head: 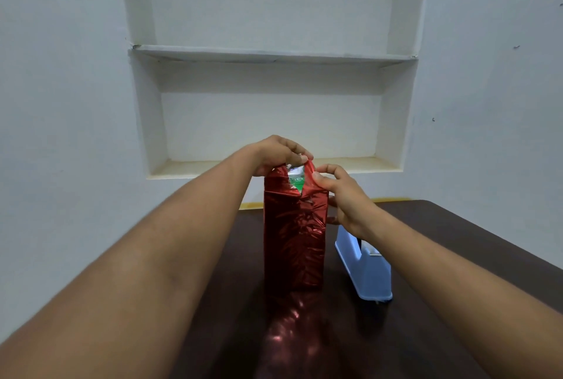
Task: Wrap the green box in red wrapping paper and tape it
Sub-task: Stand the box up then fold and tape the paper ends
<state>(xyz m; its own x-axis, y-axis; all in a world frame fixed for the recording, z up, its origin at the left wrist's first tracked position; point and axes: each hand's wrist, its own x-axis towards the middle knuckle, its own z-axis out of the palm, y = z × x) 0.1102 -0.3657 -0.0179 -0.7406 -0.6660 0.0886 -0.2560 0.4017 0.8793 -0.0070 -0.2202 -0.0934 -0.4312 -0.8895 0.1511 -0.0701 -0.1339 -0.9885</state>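
My left hand pinching the red wrapping paper at the top, my right hand pinching its right flap, green box showing between, upright on the dark table, tape dispenser just beside.

Soft, even indoor light, red foil glare mirrored on the glossy worktop, wide-angle bending at the edges.

One marking noted. At the open top of the red wrapping paper, an exposed patch of the green box bears pale lettering, partly covered; it appears to read "GEC" or similar, cut off at both ends. No other text, label or number is legible.
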